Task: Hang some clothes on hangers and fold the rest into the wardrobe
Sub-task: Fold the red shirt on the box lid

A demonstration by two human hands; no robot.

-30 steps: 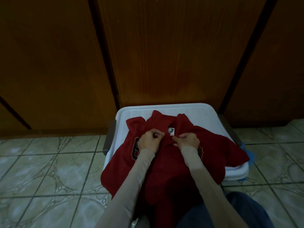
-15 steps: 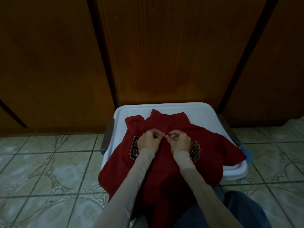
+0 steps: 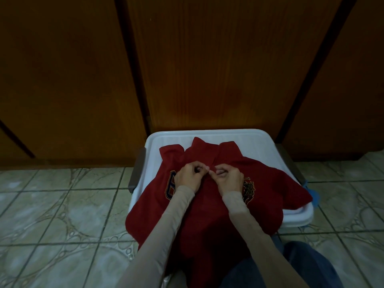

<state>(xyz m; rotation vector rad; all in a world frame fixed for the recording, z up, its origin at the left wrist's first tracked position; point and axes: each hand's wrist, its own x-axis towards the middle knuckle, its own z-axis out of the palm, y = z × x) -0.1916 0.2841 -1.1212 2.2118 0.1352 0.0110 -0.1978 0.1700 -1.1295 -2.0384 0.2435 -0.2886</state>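
A red collared shirt (image 3: 270,190) with embroidered patches on the chest lies front-up on a white plastic box lid (image 3: 257,140). Its lower part hangs over the lid's near edge toward my lap. My left hand (image 3: 188,176) and my right hand (image 3: 227,178) meet at the shirt's placket just below the collar. Each hand pinches the red fabric there with curled fingers, fingertips almost touching. The placket itself is hidden under my fingers.
Closed brown wooden wardrobe doors (image 3: 207,69) stand right behind the box. Pale patterned floor tiles (image 3: 62,215) surround it. A grey box handle (image 3: 137,173) sticks out on the left. Something blue (image 3: 313,194) peeks out at the box's right side. My jeans-clad knee (image 3: 301,267) is at the bottom right.
My right hand has slid left to meet my left hand at the placket. The white neck label seen a second ago is now covered by red fabric.
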